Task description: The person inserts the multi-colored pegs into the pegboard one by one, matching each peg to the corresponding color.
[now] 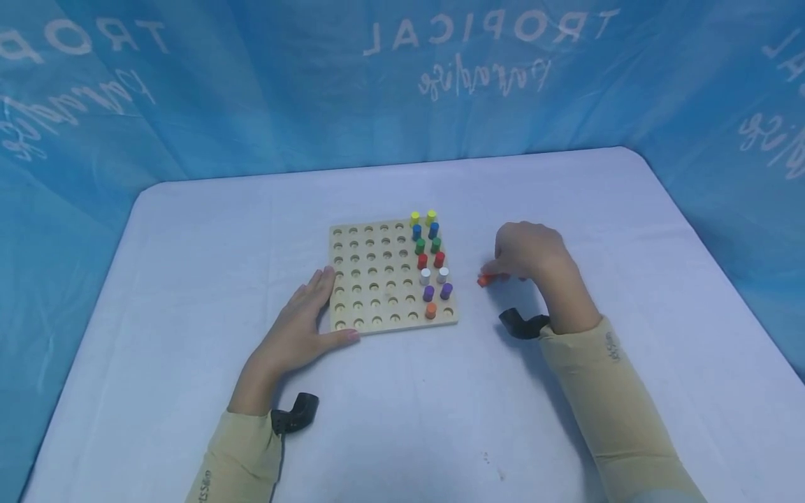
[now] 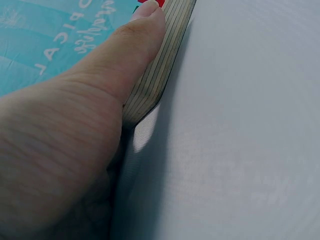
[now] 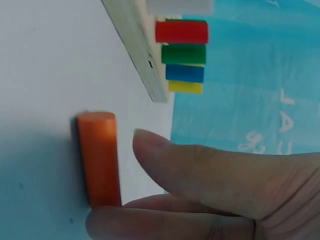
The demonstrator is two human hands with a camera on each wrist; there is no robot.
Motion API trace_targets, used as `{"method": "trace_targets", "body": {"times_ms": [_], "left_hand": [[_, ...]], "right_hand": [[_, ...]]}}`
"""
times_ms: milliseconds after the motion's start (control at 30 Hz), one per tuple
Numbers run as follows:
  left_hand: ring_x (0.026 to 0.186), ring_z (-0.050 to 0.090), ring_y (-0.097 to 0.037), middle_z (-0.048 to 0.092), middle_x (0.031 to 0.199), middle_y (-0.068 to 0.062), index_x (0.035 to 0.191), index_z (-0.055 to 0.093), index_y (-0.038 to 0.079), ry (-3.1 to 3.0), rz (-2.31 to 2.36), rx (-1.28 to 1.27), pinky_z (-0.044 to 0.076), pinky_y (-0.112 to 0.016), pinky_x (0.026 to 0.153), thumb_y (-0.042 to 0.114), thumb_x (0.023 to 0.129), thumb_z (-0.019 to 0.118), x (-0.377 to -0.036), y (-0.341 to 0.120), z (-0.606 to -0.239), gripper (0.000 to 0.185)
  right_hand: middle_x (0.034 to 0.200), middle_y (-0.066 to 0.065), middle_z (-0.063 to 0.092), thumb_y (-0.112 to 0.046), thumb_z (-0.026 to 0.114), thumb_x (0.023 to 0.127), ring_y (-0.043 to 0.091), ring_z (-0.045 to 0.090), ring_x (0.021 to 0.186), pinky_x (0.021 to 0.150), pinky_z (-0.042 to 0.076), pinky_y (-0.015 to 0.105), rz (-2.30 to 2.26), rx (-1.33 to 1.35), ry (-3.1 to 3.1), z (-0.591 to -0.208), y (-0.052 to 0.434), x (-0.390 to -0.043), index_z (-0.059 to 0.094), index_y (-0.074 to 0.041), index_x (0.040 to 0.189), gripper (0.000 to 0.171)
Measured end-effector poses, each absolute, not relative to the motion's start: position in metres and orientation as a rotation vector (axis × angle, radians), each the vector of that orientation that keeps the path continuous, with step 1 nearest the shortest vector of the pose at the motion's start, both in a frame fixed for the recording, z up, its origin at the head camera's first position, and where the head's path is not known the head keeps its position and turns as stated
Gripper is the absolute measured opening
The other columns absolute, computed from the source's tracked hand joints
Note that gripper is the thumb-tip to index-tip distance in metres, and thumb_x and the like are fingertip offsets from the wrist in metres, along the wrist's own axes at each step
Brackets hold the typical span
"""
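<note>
A wooden pegboard (image 1: 377, 279) lies mid-table; its two right columns hold yellow, blue, green, red, white and purple pegs, plus one orange peg (image 1: 430, 311). My left hand (image 1: 311, 314) rests flat at the board's front-left corner, fingers straight. In the left wrist view its thumb (image 2: 142, 35) presses along the board's edge (image 2: 162, 70). To the right of the board, my right hand (image 1: 506, 269) is curled over a loose orange peg (image 1: 484, 280). This orange peg (image 3: 100, 157) lies on the table; one fingertip (image 3: 115, 225) touches its end and the thumb (image 3: 160, 150) sits just beside it.
The white table (image 1: 402, 419) is ringed by a blue printed curtain (image 1: 189, 91). Most holes of the board are empty. The red, green, blue and yellow pegs (image 3: 182, 55) stand near the board's corner in the right wrist view.
</note>
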State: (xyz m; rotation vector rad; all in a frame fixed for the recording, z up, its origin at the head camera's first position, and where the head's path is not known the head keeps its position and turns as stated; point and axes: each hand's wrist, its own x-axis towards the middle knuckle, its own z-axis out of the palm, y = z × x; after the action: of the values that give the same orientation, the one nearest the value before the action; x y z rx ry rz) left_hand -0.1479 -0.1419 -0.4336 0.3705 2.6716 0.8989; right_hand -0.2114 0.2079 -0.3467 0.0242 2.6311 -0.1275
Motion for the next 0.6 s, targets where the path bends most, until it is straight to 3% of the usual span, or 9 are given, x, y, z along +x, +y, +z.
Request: {"method": "trace_targets", "body": {"times_ms": [400, 600], "left_hand": [[0.157, 0.003, -0.022, 0.006, 0.168, 0.000, 0.161, 0.005, 0.019, 2.681, 0.893, 0.397, 0.005, -0.048, 0.128, 0.061, 0.077, 0.076, -0.150, -0.142, -0.435, 0.118], [0.157, 0.003, -0.022, 0.006, 0.168, 0.000, 0.161, 0.005, 0.019, 2.678, 0.899, 0.400, 0.005, -0.048, 0.128, 0.061, 0.076, 0.077, -0.150, -0.143, -0.436, 0.118]], "right_hand": [[0.102, 0.013, 0.071, -0.027, 0.080, 0.081, 0.029, 0.059, 0.087, 0.075, 0.051, 0.042, -0.140, 0.002, 2.723, -0.352, 0.195, -0.213, 0.071, -0.004, 0.112, 0.039], [0.112, 0.014, 0.072, -0.024, 0.080, 0.080, 0.031, 0.061, 0.092, 0.080, 0.052, 0.048, -0.159, -0.024, 2.780, -0.357, 0.194, -0.213, 0.073, -0.005, 0.115, 0.040]]}}
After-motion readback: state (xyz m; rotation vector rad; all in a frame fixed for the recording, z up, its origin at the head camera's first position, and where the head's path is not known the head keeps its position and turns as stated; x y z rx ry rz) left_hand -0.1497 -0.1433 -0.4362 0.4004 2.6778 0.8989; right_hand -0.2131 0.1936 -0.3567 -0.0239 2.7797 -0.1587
